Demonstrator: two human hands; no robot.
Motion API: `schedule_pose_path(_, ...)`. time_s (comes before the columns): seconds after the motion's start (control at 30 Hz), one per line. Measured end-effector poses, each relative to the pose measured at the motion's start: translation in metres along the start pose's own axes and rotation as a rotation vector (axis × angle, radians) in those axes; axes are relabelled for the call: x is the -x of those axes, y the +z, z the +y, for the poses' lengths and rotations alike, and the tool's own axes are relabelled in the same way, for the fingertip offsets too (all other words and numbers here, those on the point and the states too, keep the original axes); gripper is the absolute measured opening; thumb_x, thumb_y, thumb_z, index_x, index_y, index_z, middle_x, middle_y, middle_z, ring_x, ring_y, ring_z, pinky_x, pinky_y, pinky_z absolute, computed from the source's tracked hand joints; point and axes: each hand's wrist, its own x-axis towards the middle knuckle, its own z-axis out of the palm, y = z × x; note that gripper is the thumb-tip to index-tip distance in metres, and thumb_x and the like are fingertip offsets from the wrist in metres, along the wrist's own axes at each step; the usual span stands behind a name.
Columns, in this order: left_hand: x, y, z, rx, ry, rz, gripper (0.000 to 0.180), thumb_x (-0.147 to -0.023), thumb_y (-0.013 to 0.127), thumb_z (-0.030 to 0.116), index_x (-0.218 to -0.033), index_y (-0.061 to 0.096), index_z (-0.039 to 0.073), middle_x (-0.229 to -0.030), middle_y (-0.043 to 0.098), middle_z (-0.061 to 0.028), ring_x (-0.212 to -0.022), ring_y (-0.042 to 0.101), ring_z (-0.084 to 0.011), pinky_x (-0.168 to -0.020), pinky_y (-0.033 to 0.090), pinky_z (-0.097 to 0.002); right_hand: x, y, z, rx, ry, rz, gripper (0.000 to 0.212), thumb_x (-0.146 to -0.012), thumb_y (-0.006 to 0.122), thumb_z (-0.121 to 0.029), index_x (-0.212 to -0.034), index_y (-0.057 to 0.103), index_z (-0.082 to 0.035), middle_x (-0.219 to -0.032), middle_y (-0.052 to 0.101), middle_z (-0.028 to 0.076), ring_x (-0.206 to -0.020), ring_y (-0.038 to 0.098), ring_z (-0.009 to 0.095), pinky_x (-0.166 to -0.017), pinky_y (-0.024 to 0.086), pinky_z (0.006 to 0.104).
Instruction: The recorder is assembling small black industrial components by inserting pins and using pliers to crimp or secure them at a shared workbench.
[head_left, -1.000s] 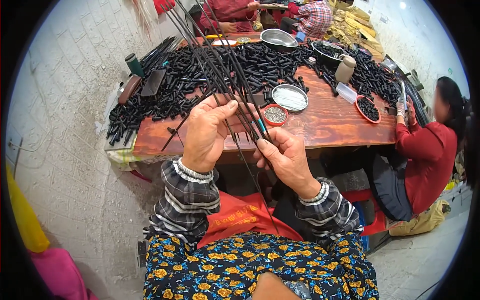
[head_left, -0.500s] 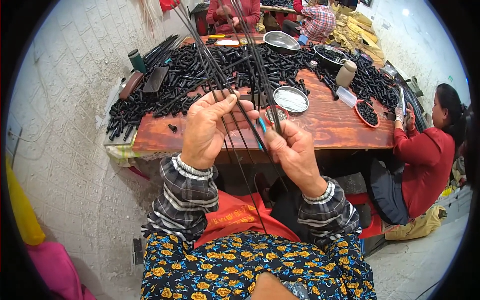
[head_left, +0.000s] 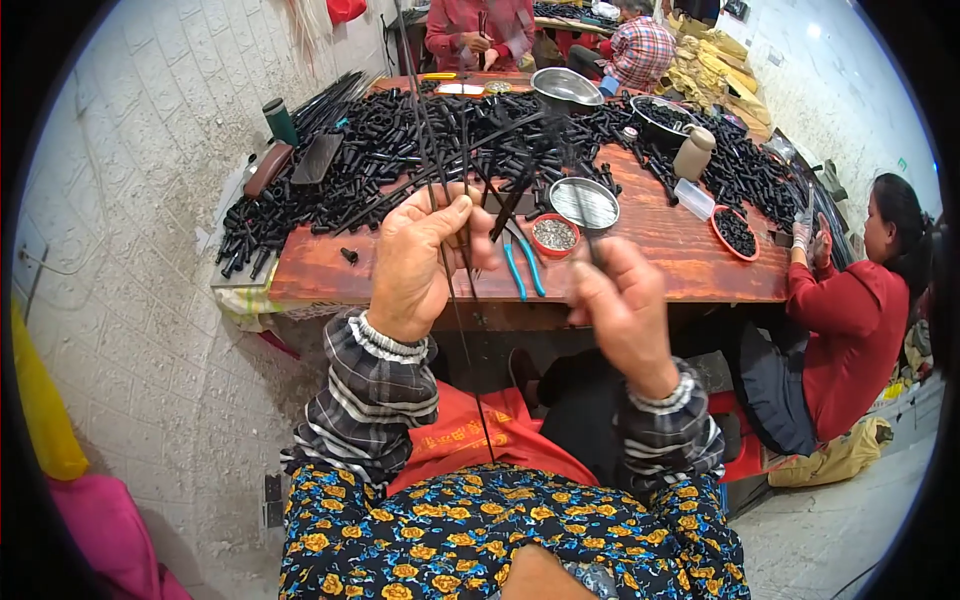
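Observation:
Above the near table edge, my left hand [head_left: 412, 270] is closed with thumb and fingers pinching several long thin black rods [head_left: 425, 130]. One of them runs down toward my lap. To its right my right hand [head_left: 625, 315] is smeared by motion, its fingers curled around a bunch of thin black rods [head_left: 585, 195] that point upward and blur. Beyond my hands lie pliers with blue handles [head_left: 515, 268], a red bowl [head_left: 536, 246] of small metal bits and a round metal dish [head_left: 617, 212] with white strips.
A wide heap of black bolt-like parts [head_left: 400, 140] covers the wooden table [head_left: 660, 255]. A metal bowl [head_left: 566, 88], a beige bottle [head_left: 694, 155] and a red tray [head_left: 757, 250] of black parts stand around it. Co-workers sit at right and far side.
My right hand has moved right, away from the left, taking its rods along. The pliers and red bowl show more fully. My left hand has barely moved.

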Motion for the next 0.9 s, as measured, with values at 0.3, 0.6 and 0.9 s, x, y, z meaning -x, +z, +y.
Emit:
schedule_pose_path(0.3,0.003,-0.013,0.021,0.151,0.071,0.020,0.021,-0.097,0.053,0.020,-0.108,0.059,0.003,-0.070,0.053,0.0009,-0.047,0.036,-0.0042,-0.039,0.029,-0.0195,-0.032,-0.105,-0.039,-0.226,-0.116,0.132,0.010,-0.097,0.048,-0.011,-0.100,0.053,-0.003,-0.056,0.046,0.000,-0.036,0.035,0.005,-0.033,0.026,0.0187)
schedule_pose_path(0.6,0.008,0.010,0.030,0.150,0.236,0.011,0.035,-0.100,0.048,0.024,-0.131,0.048,0.008,-0.062,0.049,0.0003,-0.044,0.034,-0.0066,-0.040,0.031,-0.0226,-0.032,-0.065,-0.038,-0.094,0.037,-0.013,0.011,-0.093,0.056,-0.013,-0.100,0.056,-0.004,-0.061,0.054,-0.001,-0.043,0.043,0.003,-0.038,0.031,0.0161)
schedule_pose_path(0.9,0.004,0.029,0.001,-0.047,0.163,0.015,0.031,-0.100,0.045,0.021,-0.118,0.054,-0.002,-0.083,0.068,-0.0140,-0.067,0.065,-0.0200,-0.058,0.054,-0.0309,-0.019,-0.016,-0.009,-0.174,0.106,-0.200,0.016,-0.094,0.057,-0.016,-0.103,0.057,-0.003,-0.065,0.056,-0.002,-0.047,0.046,0.002,-0.040,0.034,0.0149)
